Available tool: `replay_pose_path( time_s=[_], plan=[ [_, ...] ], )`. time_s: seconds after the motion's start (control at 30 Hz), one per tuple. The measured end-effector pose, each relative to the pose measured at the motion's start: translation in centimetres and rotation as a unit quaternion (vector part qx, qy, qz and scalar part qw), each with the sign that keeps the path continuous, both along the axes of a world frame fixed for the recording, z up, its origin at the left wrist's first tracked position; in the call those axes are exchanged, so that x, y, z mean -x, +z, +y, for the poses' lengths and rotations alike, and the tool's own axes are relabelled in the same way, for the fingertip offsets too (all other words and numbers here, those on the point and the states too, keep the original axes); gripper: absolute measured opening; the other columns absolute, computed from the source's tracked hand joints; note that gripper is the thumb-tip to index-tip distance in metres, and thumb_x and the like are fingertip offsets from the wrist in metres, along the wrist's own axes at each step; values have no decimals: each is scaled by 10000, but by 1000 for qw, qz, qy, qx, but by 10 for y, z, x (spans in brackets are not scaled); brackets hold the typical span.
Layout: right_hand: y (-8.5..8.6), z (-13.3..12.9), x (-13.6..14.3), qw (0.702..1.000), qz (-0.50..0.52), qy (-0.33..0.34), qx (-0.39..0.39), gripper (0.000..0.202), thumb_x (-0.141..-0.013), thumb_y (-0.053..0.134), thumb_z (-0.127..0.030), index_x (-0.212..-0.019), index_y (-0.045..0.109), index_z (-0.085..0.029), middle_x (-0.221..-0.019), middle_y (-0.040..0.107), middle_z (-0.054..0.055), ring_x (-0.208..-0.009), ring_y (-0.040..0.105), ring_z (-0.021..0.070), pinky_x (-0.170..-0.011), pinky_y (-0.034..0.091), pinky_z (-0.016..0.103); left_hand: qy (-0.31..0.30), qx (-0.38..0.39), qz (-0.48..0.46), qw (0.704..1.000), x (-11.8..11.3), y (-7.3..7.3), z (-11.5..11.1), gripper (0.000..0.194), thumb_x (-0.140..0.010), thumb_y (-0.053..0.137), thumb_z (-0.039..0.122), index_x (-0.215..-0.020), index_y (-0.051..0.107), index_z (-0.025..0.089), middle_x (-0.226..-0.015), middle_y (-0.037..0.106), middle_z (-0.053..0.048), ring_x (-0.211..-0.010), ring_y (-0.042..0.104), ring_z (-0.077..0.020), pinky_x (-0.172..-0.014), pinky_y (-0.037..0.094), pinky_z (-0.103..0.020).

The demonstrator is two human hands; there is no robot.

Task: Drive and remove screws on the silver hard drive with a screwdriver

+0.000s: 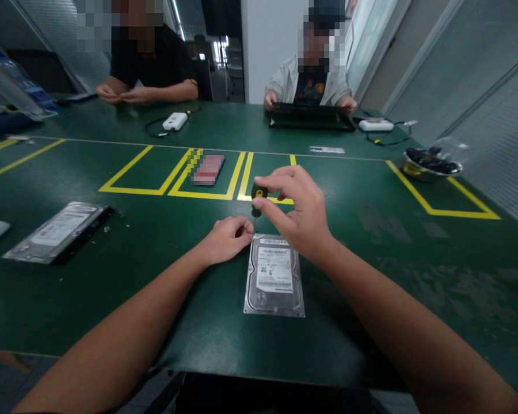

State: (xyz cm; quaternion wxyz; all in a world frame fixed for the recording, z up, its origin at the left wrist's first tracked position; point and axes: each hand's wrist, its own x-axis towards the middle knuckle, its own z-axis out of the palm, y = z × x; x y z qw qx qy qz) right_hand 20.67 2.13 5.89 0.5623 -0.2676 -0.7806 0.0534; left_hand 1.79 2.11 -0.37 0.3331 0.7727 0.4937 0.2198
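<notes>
A silver hard drive point(274, 276) with a white printed label lies flat on the green table in front of me. My right hand point(300, 210) grips a screwdriver point(259, 198) by its black and yellow handle. The screwdriver stands nearly upright, its thin shaft pointing down at the drive's far left corner. Beside that corner is my left hand point(227, 241), fingers curled and thumb and fingertips pinched close to the shaft. What the pinch holds, if anything, is too small to make out. My right hand partly covers the drive's far right corner.
Another hard drive point(63, 230) lies to the left, with small bits near it. Yellow tape point(133, 190) marks rectangles, one with a blurred red card point(208, 170). A bowl of dark parts point(431, 162) stands right. Across the table sit two people, one holding a black panel point(311, 118).
</notes>
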Motion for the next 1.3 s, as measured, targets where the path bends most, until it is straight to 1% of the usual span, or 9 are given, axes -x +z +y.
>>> replay_pose_path(
  time_s=[0.1,0.17,0.37,0.43,0.57,0.77,0.97,1.17,1.3],
  plan=[
    [0,-1,0,1000,-8,21,-3,226,-924,557,-179,-1106,689,-208,-1163,703,78,-1131,643,195,-968,530,406,-1,-1,1,1000,0,0,0,156,-837,546,319,-793,586,175,-747,617,-4,-734,569,-169,-711,440,-298],
    [0,-1,0,999,-18,37,-8,267,-931,511,-122,-1111,686,-214,-1174,716,60,-1152,644,181,-1001,516,398,-1,2,-2,1000,0,-1,0,159,-837,544,323,-794,585,176,-757,622,-5,-732,572,-169,-717,440,-303],
    [4,-2,0,1000,-8,16,5,158,-865,667,-246,-1007,709,-190,-954,694,54,-928,655,178,-797,569,346,0,-1,1,1000,0,-2,1,159,-837,549,330,-803,588,180,-737,602,1,-736,575,-177,-719,436,-308],
    [4,-3,0,1000,-9,9,2,168,-869,662,-265,-1011,706,-188,-994,691,70,-964,654,189,-820,567,362,-2,-4,0,1000,0,-2,1,158,-839,547,329,-802,587,180,-742,604,1,-737,573,-177,-720,435,-307],
    [5,-5,0,999,-24,31,-2,197,-936,523,-164,-1027,690,-216,-1112,729,52,-1089,665,183,-953,534,394,3,0,3,1000,0,-3,1,152,-830,554,320,-786,587,179,-727,599,6,-710,563,-171,-692,426,-300],
    [7,-6,1,999,-21,29,-2,128,-890,637,-249,-976,698,-176,-937,710,54,-899,659,163,-801,564,329,0,-14,6,1000,2,-5,2,148,-838,550,314,-804,594,177,-752,620,1,-732,571,-175,-688,420,-296],
    [7,-8,1,999,-32,31,-13,212,-923,518,-131,-1028,694,-181,-1119,724,80,-1105,661,186,-964,524,376,-3,-14,4,1000,4,-10,4,152,-843,551,314,-822,612,176,-750,619,5,-715,567,-168,-665,411,-289],
    [7,-6,1,1000,-24,12,-3,125,-904,605,-235,-968,705,-194,-938,700,41,-911,655,163,-808,556,327,-2,-7,-2,1000,2,-8,3,129,-831,554,303,-796,585,182,-743,611,8,-723,571,-169,-682,425,-291],
    [8,-6,1,1000,-18,-1,3,165,-905,579,-205,-1001,712,-186,-1044,703,75,-1013,657,184,-883,547,366,-4,-4,-3,1000,2,-5,3,136,-834,549,305,-797,588,181,-737,605,8,-731,569,-168,-696,430,-293]
  ],
)
